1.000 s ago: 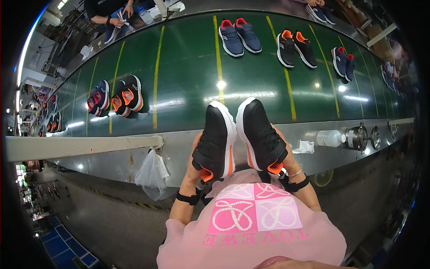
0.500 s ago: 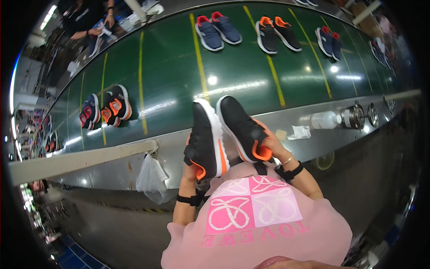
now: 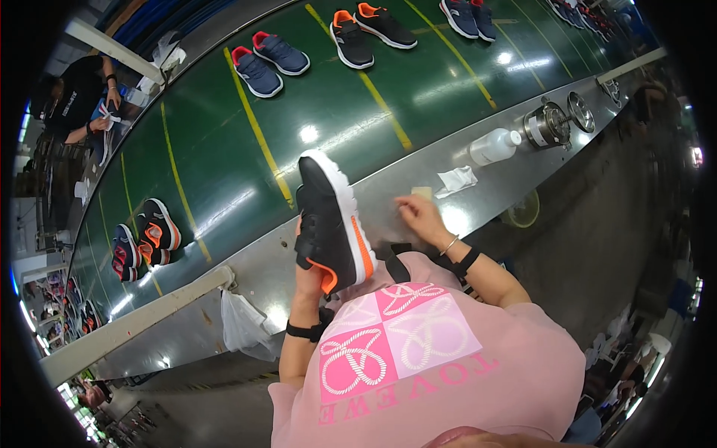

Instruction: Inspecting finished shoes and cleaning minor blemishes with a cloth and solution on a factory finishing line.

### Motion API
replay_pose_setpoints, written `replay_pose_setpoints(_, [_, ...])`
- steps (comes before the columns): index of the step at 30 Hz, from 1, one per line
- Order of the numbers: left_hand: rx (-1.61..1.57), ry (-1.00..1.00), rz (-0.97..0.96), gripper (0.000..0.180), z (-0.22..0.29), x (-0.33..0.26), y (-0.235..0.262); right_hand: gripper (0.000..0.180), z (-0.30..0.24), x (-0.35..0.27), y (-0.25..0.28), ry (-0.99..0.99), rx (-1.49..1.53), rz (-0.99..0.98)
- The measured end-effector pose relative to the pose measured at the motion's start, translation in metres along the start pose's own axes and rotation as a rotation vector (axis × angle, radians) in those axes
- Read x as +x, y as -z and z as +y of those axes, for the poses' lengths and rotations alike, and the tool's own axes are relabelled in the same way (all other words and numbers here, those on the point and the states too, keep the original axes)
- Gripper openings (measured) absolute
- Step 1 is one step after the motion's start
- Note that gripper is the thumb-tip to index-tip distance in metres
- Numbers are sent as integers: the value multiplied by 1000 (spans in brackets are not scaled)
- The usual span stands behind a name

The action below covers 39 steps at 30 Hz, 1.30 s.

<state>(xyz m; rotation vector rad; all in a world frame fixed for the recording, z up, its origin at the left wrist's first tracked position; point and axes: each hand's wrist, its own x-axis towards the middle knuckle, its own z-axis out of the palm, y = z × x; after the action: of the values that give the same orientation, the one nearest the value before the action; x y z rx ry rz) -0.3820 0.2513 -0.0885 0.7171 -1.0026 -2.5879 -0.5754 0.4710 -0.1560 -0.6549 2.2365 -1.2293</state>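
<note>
My left hand grips a black sneaker with an orange lining and a white sole with an orange patch. The toe points up and away, and the sole faces right; most of my fingers are hidden behind the shoe. To its right, my right hand hovers over the metal ledge with its fingers apart and partly bent, pointing left. Nothing shows in it. Just beyond that hand lies a small beige block, beside a crumpled white cloth or tissue. I see no second black shoe near my hands.
Beyond the metal ledge runs a green conveyor with yellow lines and several pairs of shoes. A white bottle and a metal pot stand right. A plastic bag hangs left. Another person works far left.
My right hand has let go of the second black sneaker, now out of sight, and moved right toward the beige block. The left hand still holds its sneaker. The view has turned.
</note>
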Motion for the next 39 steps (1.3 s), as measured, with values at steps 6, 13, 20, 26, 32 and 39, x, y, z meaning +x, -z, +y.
replay_pose_setpoints(6, [237, 49, -19, 63, -33, 34, -39, 41, 67, -8, 93, 109, -535, 486])
replay_pose_setpoints(13, [369, 274, 89, 77, -78, 67, -61, 28, 104, -3, 123, 178, -744, 387])
replay_pose_setpoints(20, [400, 234, 207, 62, -131, 85, -32, 17, 89, 17, 129, 206, -464, 342])
replay_pose_setpoints(26, [418, 209, 234, 48, -138, 83, -24, 18, 78, 19, 123, 50, 219, 206])
replay_pose_setpoints(32, [415, 196, 262, 37, -141, 81, -20, 17, 75, 38, 113, -203, 584, 35])
replay_pose_setpoints(39, [432, 186, 242, 27, -146, 81, -10, 20, 51, 72, 70, -245, 518, -15])
